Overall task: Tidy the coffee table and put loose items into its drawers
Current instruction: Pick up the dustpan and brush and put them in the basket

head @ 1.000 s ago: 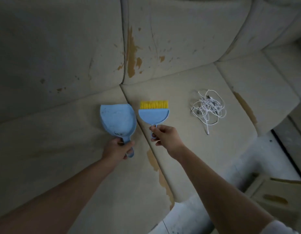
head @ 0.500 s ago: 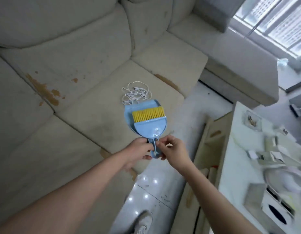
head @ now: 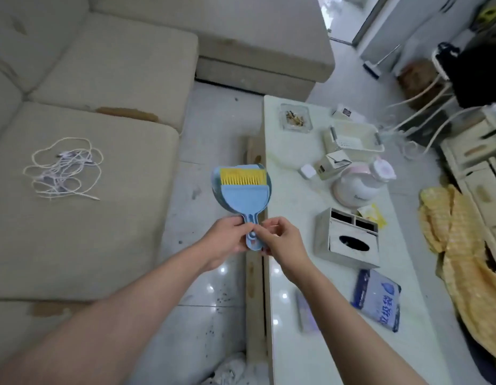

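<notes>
We see the big sofa (head: 82,218) on our left with a tangled white cord (head: 64,168) on it. The coffee table (head: 333,351) on our right holds a tissue box (head: 347,240) and a blue bag (head: 376,299); its writing is too blurry to read. Between them, over the floor, our left hand (head: 226,240) and right hand (head: 280,238) pinch the handles of the dustpan (head: 263,190) and brush (head: 242,192), stacked, yellow bristles pointing away from us.

Both forearms are bare from the lower frame edge to the wrists; no sleeve, watch, bracelet or glove is visible. The left hand (head: 227,240) and right hand (head: 283,240) are bare, with no rings visible. A light-coloured shoe (head: 230,370) with a blurred upper appears at the lower frame edge, partly cropped.
</notes>
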### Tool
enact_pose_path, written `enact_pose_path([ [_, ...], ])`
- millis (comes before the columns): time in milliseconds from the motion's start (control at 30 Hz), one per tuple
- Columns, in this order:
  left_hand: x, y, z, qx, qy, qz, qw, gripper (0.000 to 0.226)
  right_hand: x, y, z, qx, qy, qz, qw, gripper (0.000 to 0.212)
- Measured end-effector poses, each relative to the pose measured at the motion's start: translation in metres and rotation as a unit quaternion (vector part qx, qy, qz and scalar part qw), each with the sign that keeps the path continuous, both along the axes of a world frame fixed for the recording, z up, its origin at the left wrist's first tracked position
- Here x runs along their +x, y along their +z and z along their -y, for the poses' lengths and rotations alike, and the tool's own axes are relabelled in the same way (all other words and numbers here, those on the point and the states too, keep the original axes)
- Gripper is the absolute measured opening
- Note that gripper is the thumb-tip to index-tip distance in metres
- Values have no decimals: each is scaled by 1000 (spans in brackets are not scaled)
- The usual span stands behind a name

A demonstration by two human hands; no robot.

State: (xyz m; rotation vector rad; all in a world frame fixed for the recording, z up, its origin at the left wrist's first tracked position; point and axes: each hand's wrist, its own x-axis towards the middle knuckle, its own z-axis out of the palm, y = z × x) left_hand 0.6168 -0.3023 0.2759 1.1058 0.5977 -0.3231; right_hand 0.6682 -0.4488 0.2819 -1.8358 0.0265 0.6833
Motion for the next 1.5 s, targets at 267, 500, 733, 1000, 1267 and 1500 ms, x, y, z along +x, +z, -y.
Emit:
enact_pose_path([
  [267,101,-11,113,89,-79,-63,991,21,75,-8,117,-69,-10,-37,997,14],
  [500,152,-39,147,71,-158,-86,981,16,108,-30,150,-133,4,5,991,14],
  [733,249,-36,139,87,-262,-67,959,20,185,-26,142,-120,-97,-48,987,14],
  [1000,401,-37,68,131,-310,-52,940,21,314,-25,102,-76,-234,-41,968,25],
  [1267,525,-60,66,102,-197,-134,966,6,436,-34,125,-134,-295,15,946,22],
  [1500,612,-81,101,126,-187,-91,970,8,573,-71,166,-202,-290,29,935,16],
])
